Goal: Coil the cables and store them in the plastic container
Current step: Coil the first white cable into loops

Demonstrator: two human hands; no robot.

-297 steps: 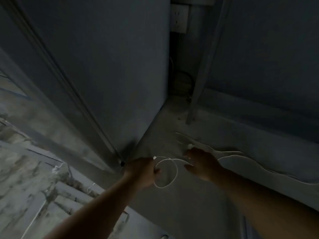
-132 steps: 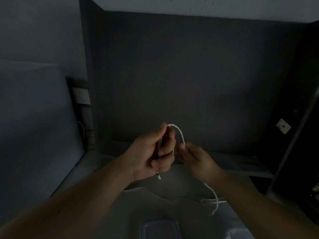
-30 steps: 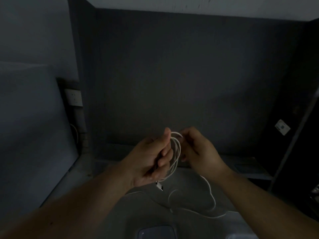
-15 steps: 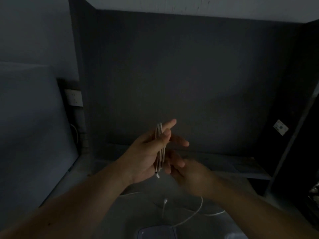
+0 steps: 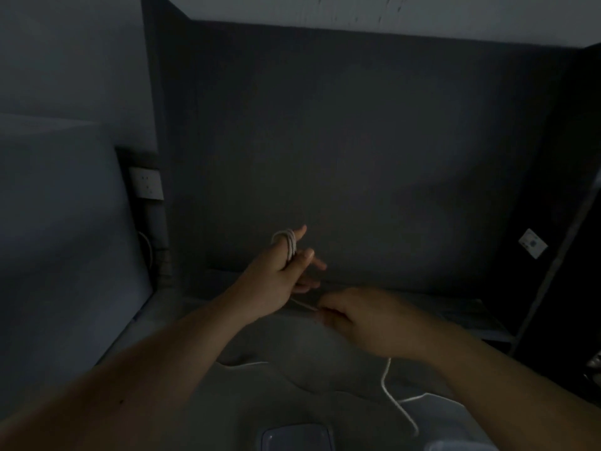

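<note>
A white cable (image 5: 290,244) is wound in several loops over the raised fingers of my left hand (image 5: 279,278). From that hand a taut strand runs down to my right hand (image 5: 364,320), which pinches it between closed fingers. The free tail of the cable (image 5: 392,393) hangs below my right hand and trails over the pale surface. A clear plastic container (image 5: 297,436) sits at the bottom edge of the view, below both hands, partly cut off.
A second thin white cable (image 5: 244,365) lies on the pale surface under my left forearm. A dark wall stands straight ahead. A wall socket (image 5: 147,187) is at the left. A metal post and a low shelf (image 5: 468,315) are on the right.
My right hand has dropped lower and to the right, pulling a strand tight from the coil. The loops now sit high on my left fingers. The free tail has grown shorter.
</note>
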